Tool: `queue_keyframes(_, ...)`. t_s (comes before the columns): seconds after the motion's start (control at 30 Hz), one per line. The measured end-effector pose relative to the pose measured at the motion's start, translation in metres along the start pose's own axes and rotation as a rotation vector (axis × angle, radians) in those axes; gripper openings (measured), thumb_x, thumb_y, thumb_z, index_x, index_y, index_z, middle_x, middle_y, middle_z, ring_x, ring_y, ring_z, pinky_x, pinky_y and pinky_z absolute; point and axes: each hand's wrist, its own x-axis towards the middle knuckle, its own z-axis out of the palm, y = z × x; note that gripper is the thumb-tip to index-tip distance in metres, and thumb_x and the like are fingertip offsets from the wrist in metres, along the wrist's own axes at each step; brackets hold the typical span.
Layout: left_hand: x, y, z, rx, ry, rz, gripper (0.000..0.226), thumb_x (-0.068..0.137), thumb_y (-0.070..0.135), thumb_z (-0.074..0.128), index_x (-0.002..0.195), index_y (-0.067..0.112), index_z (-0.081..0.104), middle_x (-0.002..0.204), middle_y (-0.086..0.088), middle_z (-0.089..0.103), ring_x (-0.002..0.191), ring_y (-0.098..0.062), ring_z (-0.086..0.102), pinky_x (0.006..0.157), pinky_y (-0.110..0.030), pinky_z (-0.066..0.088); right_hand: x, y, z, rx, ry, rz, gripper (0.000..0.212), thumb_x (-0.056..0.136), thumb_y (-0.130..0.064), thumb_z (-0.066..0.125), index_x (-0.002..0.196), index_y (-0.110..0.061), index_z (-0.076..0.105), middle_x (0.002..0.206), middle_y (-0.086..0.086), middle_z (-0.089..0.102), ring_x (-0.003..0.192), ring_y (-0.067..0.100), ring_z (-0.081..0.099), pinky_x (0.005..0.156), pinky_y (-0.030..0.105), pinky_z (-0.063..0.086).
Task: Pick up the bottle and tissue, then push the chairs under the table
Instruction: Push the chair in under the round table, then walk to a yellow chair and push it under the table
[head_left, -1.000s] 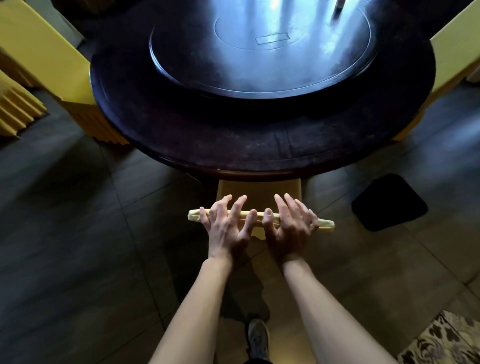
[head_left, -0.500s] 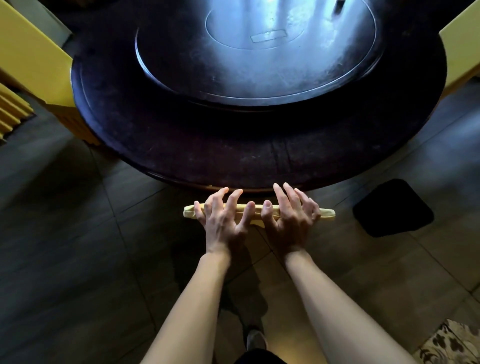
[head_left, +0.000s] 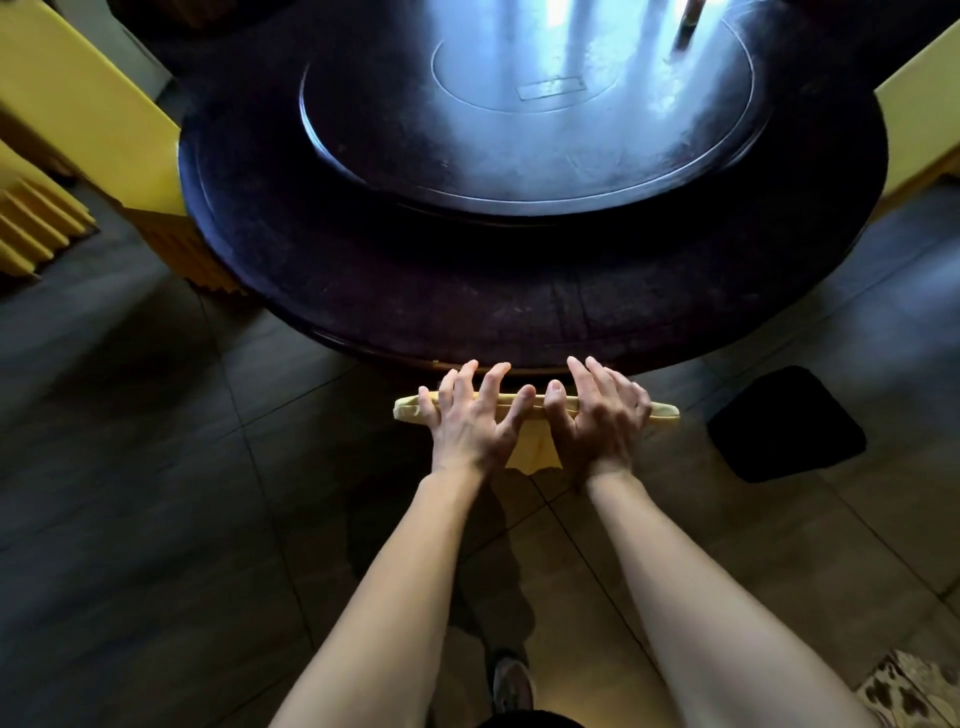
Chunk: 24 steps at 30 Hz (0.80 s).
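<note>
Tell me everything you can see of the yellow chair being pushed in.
Only the yellow chair's top rail and a bit of its back show; the seat is hidden under the round dark table. It looks covered in yellow fabric. The rail lies level, just short of the table's near edge. The left hand and right hand press on it, fingers spread.
</note>
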Motion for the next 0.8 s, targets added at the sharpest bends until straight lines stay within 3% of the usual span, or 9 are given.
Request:
queue_keyframes(0.17, -0.026, -0.025, -0.025, 0.044, -0.013, -0.004, 0.065, 0.098, 0.065, 0.020, 0.155, 0.035, 0.026, 0.166, -0.006, 0.018, 0.154, -0.026, 0.007, 0.123, -0.054, -0.003, -0.005, -0.025, -0.012, 0.015, -0.074, -0.048, 0.067, 0.090, -0.056, 0.032, 0.135, -0.014, 0.060, 0.141, 0.013, 0.057, 0.131, 0.028, 0.049, 0.115, 0.051, 0.021)
queue_keyframes(0.3, -0.049, -0.073, -0.050, 0.181, 0.006, -0.037, 0.068, 0.098, 0.066, 0.014, 0.158, 0.034, 0.017, 0.169, -0.004, 0.007, 0.155, -0.028, -0.002, 0.122, -0.054, -0.006, -0.015, -0.070, -0.010, -0.113, -0.154, -0.165, 0.068, 0.092, -0.056, 0.030, 0.142, -0.017, 0.052, 0.149, 0.017, 0.048, 0.135, 0.032, 0.046, 0.115, 0.057, 0.019)
queue_keyframes(0.47, -0.063, -0.156, -0.103, 0.278, 0.045, -0.135, 0.066, 0.100, 0.064, 0.014, 0.159, 0.035, 0.008, 0.169, -0.002, -0.004, 0.155, -0.029, -0.008, 0.123, -0.055, -0.006, -0.030, -0.157, 0.017, -0.169, -0.373, -0.295, 0.074, 0.091, -0.062, 0.024, 0.157, -0.030, 0.016, 0.166, 0.013, 0.004, 0.150, 0.034, 0.016, 0.117, 0.059, 0.000)
queue_keyframes(0.8, -0.082, -0.333, -0.225, 0.290, 0.111, -0.279, 0.069, 0.099, 0.065, 0.013, 0.159, 0.033, -0.003, 0.167, 0.000, -0.018, 0.153, -0.028, -0.019, 0.122, -0.056, -0.010, -0.060, -0.378, 0.086, -0.129, -0.456, -0.406, 0.077, 0.094, -0.067, 0.026, 0.158, -0.033, -0.001, 0.166, 0.011, -0.014, 0.153, 0.032, 0.000, 0.119, 0.059, -0.004)
